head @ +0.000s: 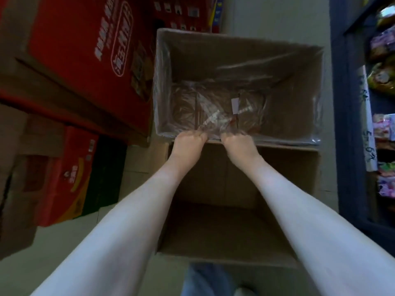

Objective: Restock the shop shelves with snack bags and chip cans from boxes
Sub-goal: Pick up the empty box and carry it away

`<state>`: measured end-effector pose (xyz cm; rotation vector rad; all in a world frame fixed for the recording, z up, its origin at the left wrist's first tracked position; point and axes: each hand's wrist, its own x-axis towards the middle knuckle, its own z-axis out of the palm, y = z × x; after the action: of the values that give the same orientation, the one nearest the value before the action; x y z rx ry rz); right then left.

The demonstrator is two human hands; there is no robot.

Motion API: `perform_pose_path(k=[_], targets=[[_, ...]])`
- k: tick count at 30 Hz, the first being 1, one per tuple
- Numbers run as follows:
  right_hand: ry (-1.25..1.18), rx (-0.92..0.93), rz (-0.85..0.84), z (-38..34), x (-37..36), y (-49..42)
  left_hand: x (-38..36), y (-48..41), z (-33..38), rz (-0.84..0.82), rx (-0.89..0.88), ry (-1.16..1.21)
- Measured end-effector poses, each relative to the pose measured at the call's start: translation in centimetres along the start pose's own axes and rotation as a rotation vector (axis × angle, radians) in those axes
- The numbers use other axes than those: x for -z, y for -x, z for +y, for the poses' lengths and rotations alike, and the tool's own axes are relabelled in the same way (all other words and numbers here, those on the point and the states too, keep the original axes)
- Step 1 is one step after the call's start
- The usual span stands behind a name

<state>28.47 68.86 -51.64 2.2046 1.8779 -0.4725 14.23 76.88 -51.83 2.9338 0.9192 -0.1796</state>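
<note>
Just ahead on the pale floor [64, 242] stand two brown cardboard boxes, one behind the other and touching. The far box [235, 42] is lined with a clear plastic bag [213, 112] that folds over its rim. Both hands are clamped on this plastic at the near rim. The left hand [189, 142] and the right hand [237, 142] sit just beside each other with a small gap between them, fingers curled down into the crumpled film. Through the plastic the bottom of the far box looks brownish, with a small white slip [234, 105] lying there; whether any snacks are inside cannot be told. The near box [224, 227] lies open under the forearms.

Left of the boxes, red printed cartons [85, 50] are stacked. On the right stands a dark blue shelf [346, 124], and bright snack bags [384, 127] sit in its compartments, well apart from the hands. A leg in blue jeans [203, 280] shows at the bottom edge.
</note>
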Motion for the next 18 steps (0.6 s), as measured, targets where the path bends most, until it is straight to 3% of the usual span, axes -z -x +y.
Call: perform_pose_path(k=[7,13,18], targets=[[-0.013,-0.067,0.008,-0.5,-2.9,-5.6,-3.6,-4.3,-2.2,-0.373,0.218,-0.151],[-0.173,-0.105,-0.105,-2.6,-1.2,4.7,-0.7,3.1,4.0,-0.37,0.383,0.196],[-0.369,-0.073,-0.237,-7.0,0.0,17.2,4.5,13.9,12.4,-0.475,0.618,0.546]])
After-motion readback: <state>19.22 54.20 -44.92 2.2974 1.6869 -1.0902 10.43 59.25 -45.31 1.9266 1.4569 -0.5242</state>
